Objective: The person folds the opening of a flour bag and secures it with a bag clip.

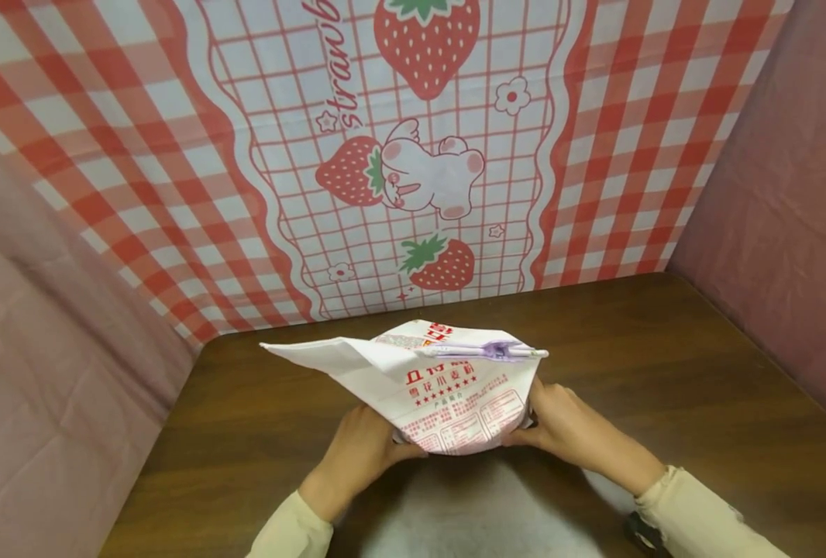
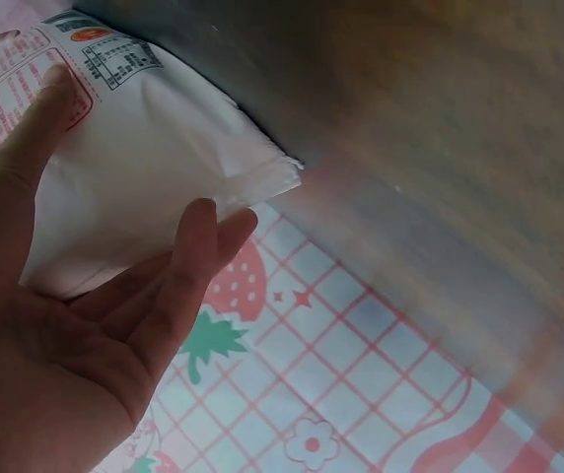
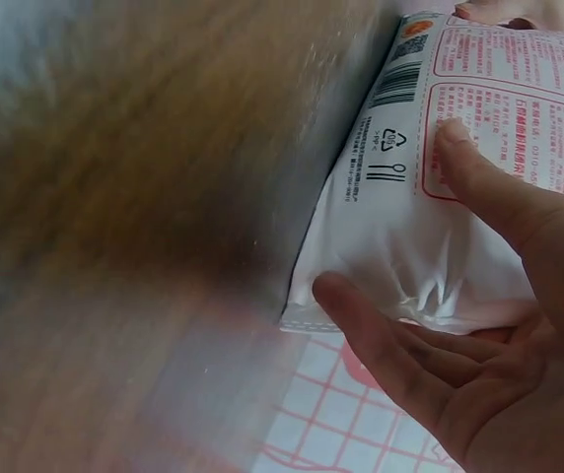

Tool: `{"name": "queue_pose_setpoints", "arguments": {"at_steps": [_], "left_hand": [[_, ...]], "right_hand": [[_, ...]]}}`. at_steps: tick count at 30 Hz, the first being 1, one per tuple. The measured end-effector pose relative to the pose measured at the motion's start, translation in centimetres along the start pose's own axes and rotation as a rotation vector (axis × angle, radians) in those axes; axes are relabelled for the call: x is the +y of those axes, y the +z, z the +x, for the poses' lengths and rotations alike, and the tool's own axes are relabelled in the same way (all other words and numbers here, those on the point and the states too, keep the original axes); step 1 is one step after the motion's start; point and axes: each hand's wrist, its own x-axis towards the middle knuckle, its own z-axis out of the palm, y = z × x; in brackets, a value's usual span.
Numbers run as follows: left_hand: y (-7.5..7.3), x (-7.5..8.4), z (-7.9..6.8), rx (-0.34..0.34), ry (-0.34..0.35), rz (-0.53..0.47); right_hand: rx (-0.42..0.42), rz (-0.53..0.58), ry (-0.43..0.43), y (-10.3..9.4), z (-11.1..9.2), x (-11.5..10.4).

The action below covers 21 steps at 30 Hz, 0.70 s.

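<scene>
A white flour bag (image 1: 465, 395) with red print stands between my two hands over the table. Across its folded top runs a white and purple bag clip (image 1: 504, 352), and a loose flap of the bag points out to the left. My left hand (image 1: 364, 448) grips the left side, its thumb (image 2: 45, 113) on the printed face and its fingers along the side. On the opposite side my right hand (image 1: 569, 428) holds the bag the same way, thumb (image 3: 479, 172) pressed on the print. The bag's bottom seam (image 3: 307, 323) shows close to the tabletop.
The brown wooden table (image 1: 246, 434) reaches back to a red-and-white checked cloth (image 1: 413, 178) with strawberries. Pink curtains (image 1: 57, 349) hang at both sides. A dark object (image 1: 643, 533) shows beside the right sleeve. A pale glare lies on the table in front.
</scene>
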Motion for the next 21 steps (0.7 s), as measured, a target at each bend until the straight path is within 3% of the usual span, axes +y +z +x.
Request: {"name": "queue_pose_setpoints", "arguments": {"at_steps": [11,21], "left_hand": [[0.2,-1.6,1.5,-0.013,-0.008,-0.010],[0.8,-2.9,2.4,-0.029,-0.064,-0.014]], "right_hand": [[-0.074,0.080,0.028,0.3,2.1,1.1],[-0.058,0.119,0.014,1.1,3.9,2.2]]}}
